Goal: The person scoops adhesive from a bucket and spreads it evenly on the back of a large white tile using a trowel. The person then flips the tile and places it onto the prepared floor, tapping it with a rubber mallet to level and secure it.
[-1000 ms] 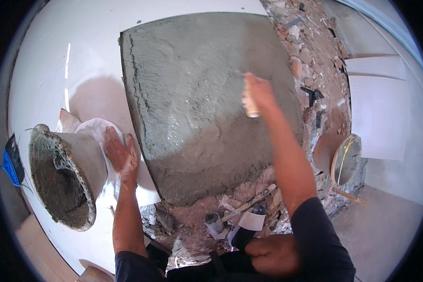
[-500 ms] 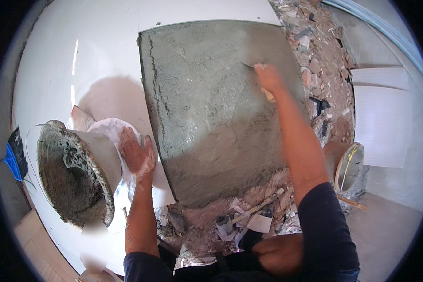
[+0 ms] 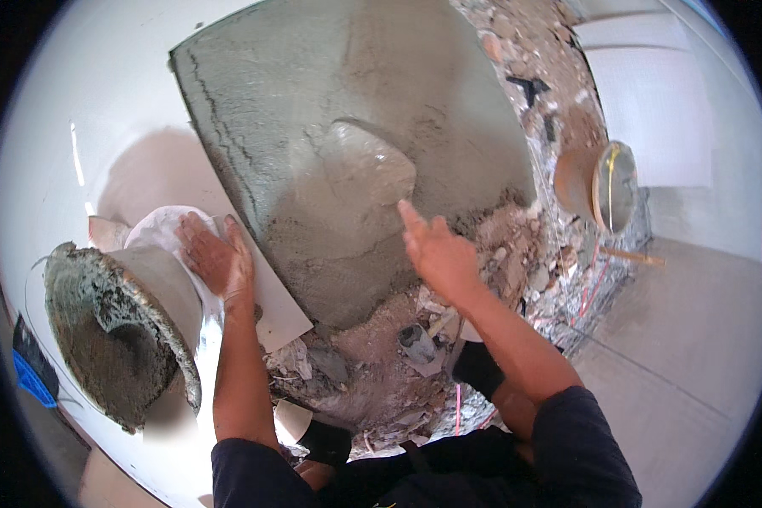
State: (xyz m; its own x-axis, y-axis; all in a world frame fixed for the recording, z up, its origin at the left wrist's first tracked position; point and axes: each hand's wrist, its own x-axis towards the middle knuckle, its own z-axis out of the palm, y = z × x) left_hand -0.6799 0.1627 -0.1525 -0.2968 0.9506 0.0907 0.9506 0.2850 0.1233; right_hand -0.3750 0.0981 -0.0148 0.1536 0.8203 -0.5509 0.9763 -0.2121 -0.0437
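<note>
Wet grey mortar (image 3: pixel 254 110) is spread in a wide bed between a large white tile and bare rubble. My right hand (image 3: pixel 440 258) grips a trowel (image 3: pixel 368 161), index finger stretched along toward its blade. The smeared, rounded blade lies flat on the mortar; my fist hides the handle. On the left, my left hand (image 3: pixel 216 254) rests palm down with fingers spread on a white cloth or bag (image 3: pixel 171 227) at the tile's edge. Beside it, a mortar-crusted bucket (image 3: pixel 114 339) tilts with its mouth toward me, some mortar inside.
The white tile (image 3: pixel 42 186) spans the left side. Broken rubble (image 3: pixel 508 279) borders the mortar on the right and near sides. A brownish round container (image 3: pixel 584 186) lies tipped at right, beside a thin wooden stick (image 3: pixel 635 256). A small grey cup (image 3: pixel 416 343) sits near my feet.
My right hand has drawn the trowel nearer and to the left across the mortar. My left hand stays on the white cloth or bag. The view has shifted and turned.
</note>
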